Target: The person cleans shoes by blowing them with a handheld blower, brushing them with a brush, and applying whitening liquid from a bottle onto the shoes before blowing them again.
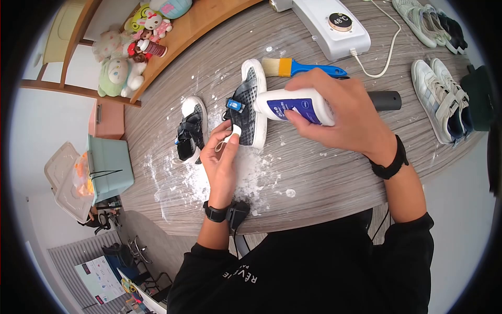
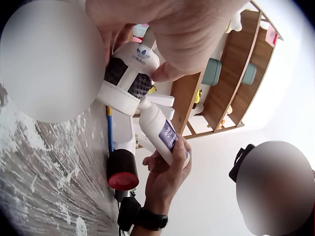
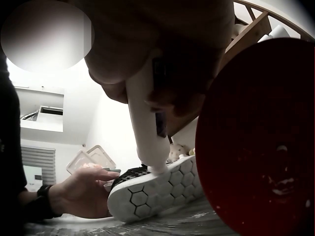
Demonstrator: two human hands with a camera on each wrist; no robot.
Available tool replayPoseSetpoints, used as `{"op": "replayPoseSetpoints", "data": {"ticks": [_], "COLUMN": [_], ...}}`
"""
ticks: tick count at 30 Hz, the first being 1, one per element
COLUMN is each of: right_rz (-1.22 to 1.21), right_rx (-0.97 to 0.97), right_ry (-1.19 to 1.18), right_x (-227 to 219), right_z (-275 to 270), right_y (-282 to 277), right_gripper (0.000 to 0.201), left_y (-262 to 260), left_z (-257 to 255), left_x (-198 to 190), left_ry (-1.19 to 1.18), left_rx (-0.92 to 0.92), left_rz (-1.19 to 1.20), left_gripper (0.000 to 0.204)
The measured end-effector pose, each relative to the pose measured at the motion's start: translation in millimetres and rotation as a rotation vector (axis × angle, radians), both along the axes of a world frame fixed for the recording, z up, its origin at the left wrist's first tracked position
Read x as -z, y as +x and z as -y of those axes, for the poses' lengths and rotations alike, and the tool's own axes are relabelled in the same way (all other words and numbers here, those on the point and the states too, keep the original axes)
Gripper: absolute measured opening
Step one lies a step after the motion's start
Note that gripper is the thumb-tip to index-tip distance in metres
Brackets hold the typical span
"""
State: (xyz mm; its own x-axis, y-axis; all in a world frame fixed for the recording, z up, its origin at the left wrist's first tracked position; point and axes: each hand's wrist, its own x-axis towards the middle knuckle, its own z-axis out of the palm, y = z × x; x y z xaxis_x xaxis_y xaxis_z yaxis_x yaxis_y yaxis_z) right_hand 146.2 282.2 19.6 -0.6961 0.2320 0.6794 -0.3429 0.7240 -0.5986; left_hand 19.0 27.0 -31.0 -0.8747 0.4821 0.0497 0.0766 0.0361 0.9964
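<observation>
My left hand (image 1: 220,162) grips the heel of a black-and-white sneaker (image 1: 255,86), thumb and fingers around its white heel tab (image 2: 140,56). The sneaker is tipped so its white sole edge faces right; its hexagon-patterned sole (image 3: 179,182) shows in the right wrist view. In my right hand (image 1: 348,112) is a white squeeze bottle (image 1: 272,106) with a purple-blue label, held tilted. Its nozzle (image 3: 158,168) meets the sneaker's side just above the sole. The matching sneaker (image 1: 191,131) stands on the table to the left, beside white powder smears (image 1: 251,175).
A blue-handled brush (image 1: 298,68) lies beyond the bottle, near a white device (image 1: 334,31) reading 48°C. A dark cylinder (image 1: 386,100) with a red end lies behind my right hand. White shoes (image 1: 436,99) stand at right. Plush toys (image 1: 117,73) sit on a wooden shelf.
</observation>
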Motion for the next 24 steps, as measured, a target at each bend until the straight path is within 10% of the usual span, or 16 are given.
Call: {"op": "replayPoseSetpoints", "data": {"ticks": [5,11,17,24], "right_rz": [-0.027,0.004,-0.049,0.067], "right_rx": [0.162,-0.131,0.219,-0.071], "right_ry": [0.136,-0.051,0.190,-0.026], "right_x": [0.7,-1.6,4.1,-3.4], "right_z": [-0.6,-2.0,-2.3,-1.2], "right_y": [-4.0,-1.3,-6.3,2.2], "right_gripper": [0.032,0.032,0.033,0.034], "left_y": [-0.3,-0.3,1.0,0.4], "left_z": [2.6,2.8,0.7,2.8], "left_x": [-0.1,0.1,0.4,-0.8], "left_ry": [-0.018,-0.020,-0.014,-0.023], "left_rx": [0.033,0.028,-0.006,0.034], "left_rz": [0.019,0.021,0.024,0.026], "left_gripper": [0.015,0.015,0.023,0.014]}}
